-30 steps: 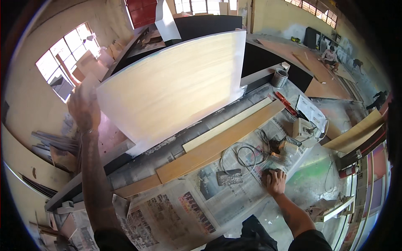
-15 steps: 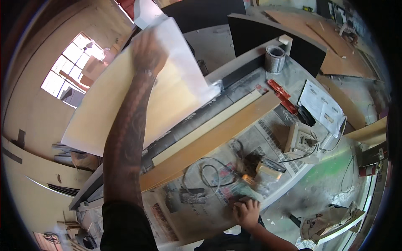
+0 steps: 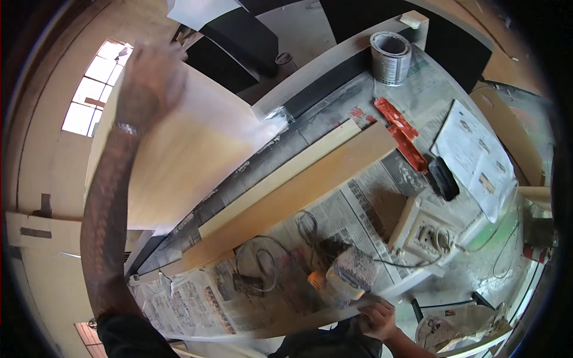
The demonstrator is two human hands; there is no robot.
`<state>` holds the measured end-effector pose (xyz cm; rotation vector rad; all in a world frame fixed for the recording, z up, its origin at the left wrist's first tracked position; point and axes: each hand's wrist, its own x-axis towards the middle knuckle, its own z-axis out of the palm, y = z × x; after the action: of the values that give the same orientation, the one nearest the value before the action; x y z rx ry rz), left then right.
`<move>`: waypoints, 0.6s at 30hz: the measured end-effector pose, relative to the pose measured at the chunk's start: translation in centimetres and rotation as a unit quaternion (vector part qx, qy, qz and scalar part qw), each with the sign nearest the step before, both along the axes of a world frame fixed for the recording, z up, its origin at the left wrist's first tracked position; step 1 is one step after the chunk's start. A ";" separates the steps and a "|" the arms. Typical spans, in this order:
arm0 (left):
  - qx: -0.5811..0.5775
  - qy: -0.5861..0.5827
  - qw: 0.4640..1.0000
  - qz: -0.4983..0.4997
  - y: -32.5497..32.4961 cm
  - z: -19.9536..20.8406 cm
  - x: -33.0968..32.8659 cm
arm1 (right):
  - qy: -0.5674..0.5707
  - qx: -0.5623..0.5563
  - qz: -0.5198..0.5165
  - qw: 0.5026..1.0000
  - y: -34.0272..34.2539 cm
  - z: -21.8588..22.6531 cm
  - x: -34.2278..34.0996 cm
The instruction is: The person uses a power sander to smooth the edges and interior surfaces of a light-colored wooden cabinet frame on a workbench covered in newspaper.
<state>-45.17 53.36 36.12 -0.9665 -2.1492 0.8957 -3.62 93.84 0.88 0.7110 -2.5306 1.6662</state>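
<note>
A large pale board with a white-to-tan face leans at the left of the bench. My left hand, smeared by motion, is at the board's upper part, and its fingers do not show clearly. By the bench's near edge, my right hand has its fingers curled in; whatever is in them, if anything, is hidden. Close to it on newspaper lies an orange-and-grey corded power tool, looking like a sander. A long tan wooden plank and a paler strip lie across the bench between my hands.
An open paint can stands at the far right of the bench. Nearer lie a red tool, a black object and a printed sheet. A white socket box with cords sits at the right edge. Dark panels stand behind.
The view has shifted. My left hand has moved left over the board. My right hand appears farther right, by the bench edge, apart from the power tool.
</note>
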 end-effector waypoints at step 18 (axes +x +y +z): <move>-0.060 -0.023 0.997 0.035 -3.8 -11.0 -0.3 | -0.003 0.000 0.051 0.999 2.6 -7.1 -2.7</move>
<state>-45.44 49.53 25.13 -0.9827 -2.2007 1.0574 -6.27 96.41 -6.18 0.8493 -2.5398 1.6997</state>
